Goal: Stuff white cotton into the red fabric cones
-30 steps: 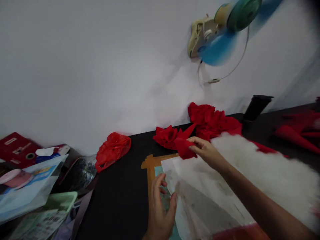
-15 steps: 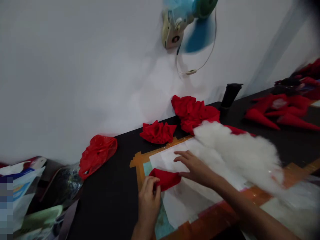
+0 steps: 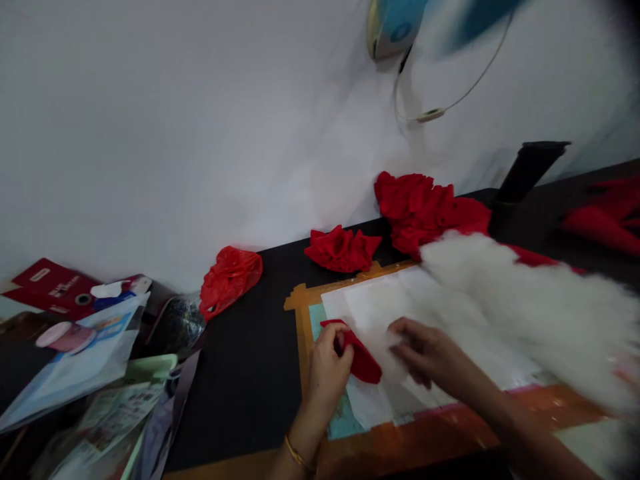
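Note:
My left hand (image 3: 330, 363) pinches a small red felt piece (image 3: 364, 363) by its upper left part, just above the white paper (image 3: 375, 393). The piece slants down to the right toward a blunt end. To its right and apart from it, my right hand (image 3: 420, 350) hovers over the paper with curled fingers, smeared by motion. A faint whitish blur shows at its fingertips; what it is I cannot make out. A big heap of white fluffy stuffing (image 3: 520, 307) lies right of the paper, behind my right forearm.
Two piles of red felt pieces, a small one (image 3: 343, 248) and a larger one (image 3: 430, 210), lie along the wall. A red plastic bag (image 3: 230, 280), a black cup (image 3: 530, 172) and a green tray (image 3: 150, 365) stand around. Brown tape (image 3: 303, 320) borders the work area. A fan hangs above.
My right hand has come off the felt piece, its fingers curling from spread. The felt piece has turned in my left hand, its free end now lower. The view has shifted left.

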A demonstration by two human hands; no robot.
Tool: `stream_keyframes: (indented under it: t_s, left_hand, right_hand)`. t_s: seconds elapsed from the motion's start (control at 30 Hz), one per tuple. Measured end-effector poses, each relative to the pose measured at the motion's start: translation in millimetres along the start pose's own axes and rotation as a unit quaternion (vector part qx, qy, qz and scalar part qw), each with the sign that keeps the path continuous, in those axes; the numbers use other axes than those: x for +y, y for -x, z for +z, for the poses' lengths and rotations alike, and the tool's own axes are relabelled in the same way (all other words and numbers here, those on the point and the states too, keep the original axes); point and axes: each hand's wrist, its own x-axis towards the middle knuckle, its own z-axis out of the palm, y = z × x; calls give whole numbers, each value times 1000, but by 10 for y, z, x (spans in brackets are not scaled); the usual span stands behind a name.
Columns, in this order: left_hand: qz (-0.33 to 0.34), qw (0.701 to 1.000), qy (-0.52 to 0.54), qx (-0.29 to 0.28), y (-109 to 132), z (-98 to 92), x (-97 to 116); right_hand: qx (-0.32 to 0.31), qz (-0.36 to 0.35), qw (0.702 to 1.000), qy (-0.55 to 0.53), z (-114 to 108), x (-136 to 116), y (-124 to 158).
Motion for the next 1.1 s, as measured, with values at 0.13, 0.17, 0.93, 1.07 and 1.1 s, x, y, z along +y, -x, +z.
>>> stream_keyframes:
  t_s: [0.13, 0.17, 0.93, 1.07, 1.1]
  left_hand:
    - [8, 999, 7, -50, 2, 105, 76]
    - [12, 998, 6, -59, 18, 130, 91]
    - [30, 953, 237, 187, 381, 35, 168]
    - [-265, 807, 504, 157, 249, 110, 150]
    - [-289, 791, 520, 144, 227, 139, 169]
  right_hand:
    - [7, -10, 999, -30, 401, 32, 102]
    - [65, -40, 997, -6, 440, 82, 71]
    - [133, -7, 901, -413, 892, 179, 160]
    - [81, -54, 928, -359, 1020, 10, 73]
    - [78, -69, 930, -352, 1066, -11, 30]
